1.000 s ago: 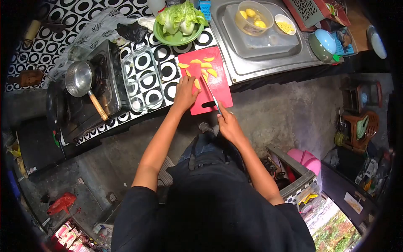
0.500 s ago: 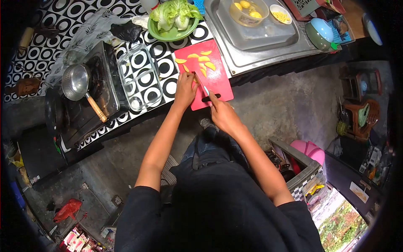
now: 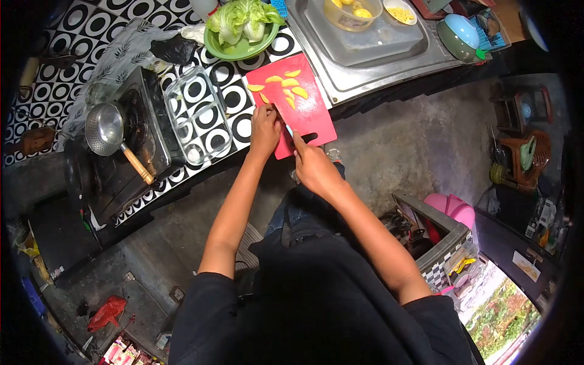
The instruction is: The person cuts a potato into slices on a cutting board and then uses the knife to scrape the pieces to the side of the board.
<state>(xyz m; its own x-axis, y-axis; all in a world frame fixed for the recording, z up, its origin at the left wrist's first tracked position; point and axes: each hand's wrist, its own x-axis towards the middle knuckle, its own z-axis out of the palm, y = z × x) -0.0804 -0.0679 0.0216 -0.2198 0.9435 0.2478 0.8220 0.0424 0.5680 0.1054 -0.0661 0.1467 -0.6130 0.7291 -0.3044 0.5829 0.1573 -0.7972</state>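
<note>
A red cutting board [image 3: 313,112] lies on the black-and-white patterned counter with several yellow-orange slices [image 3: 299,92] on its upper part. My right hand [image 3: 316,167] is wrapped round the handle of a knife [image 3: 289,129], whose blade points up and left across the board. At the board's left edge my left hand [image 3: 265,128] has its fingers bent and pressed together beside the blade. What lies under those fingers is hidden. Behind the board stands a green bowl [image 3: 240,50] of leafy greens [image 3: 243,24].
A glass dish [image 3: 198,115] stands left of the board. Farther left, a pan with a wooden handle [image 3: 104,129] sits on the stove [image 3: 159,115]. Right of the board, a steel sink [image 3: 340,88] bears a container of yellow pieces [image 3: 353,23] and a small white bowl [image 3: 410,7].
The view has shifted slightly. Both hands remain at the board's lower left, with the knife held in my right hand. The slices lie in much the same arrangement.
</note>
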